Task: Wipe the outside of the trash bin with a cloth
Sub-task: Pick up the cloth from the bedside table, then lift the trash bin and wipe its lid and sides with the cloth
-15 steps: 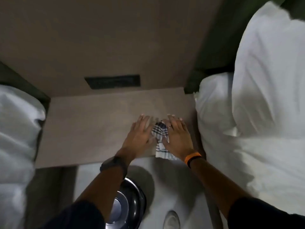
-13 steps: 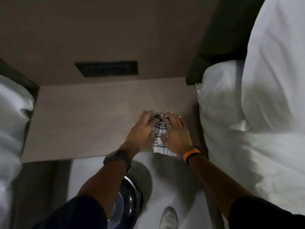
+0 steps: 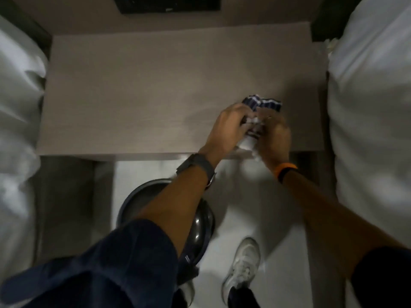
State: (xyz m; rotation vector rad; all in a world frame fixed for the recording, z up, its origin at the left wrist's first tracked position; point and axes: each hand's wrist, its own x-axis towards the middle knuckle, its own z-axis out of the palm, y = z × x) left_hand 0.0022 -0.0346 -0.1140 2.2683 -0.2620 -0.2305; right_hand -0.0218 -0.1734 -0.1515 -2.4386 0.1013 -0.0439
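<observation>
Both hands are bunched around the striped cloth (image 3: 262, 105) over the table's (image 3: 138, 96) near edge; left hand (image 3: 229, 127) and right hand (image 3: 274, 132) gripping it between them; trash bin (image 3: 200, 225) sits on the floor under the left forearm.

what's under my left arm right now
The dark round trash bin stands on the pale floor beneath the left forearm. The arm and sleeve hide its middle.

Wooden nightstand (image 3: 155, 90) between white beds (image 3: 369, 107)
</observation>
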